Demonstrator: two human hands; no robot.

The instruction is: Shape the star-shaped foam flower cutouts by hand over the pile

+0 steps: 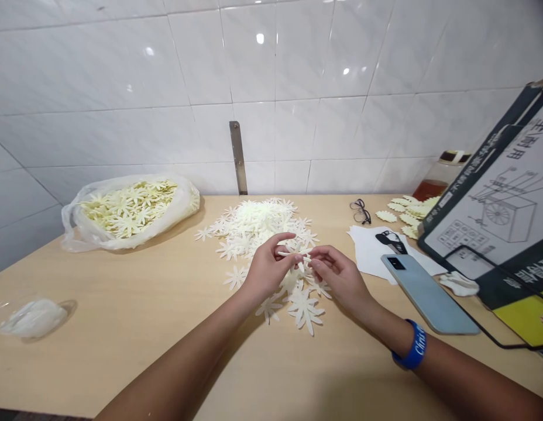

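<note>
A white flower-shaped cutout (301, 266) with long petals is held up between my two hands, over the table. My left hand (268, 266) pinches it from the left with thumb and fingers. From the right, the fingertips of my right hand (342, 278) close on its petals. Behind and beneath them spreads a heap of similar white flower cutouts (258, 222). Some loose flower cutouts (305, 310) lie nearer to me, just below my hands. My fingers hide part of the held piece.
A plastic bag (186, 202) of yellowish flower cutouts (129, 210) stands at left, with a small clear bag (34, 318) nearer. To the right are glasses (361, 211), white paper (365, 248), a phone (432, 295), scalloped pieces (409, 210), a jar (438, 175) and a printed box (495, 204).
</note>
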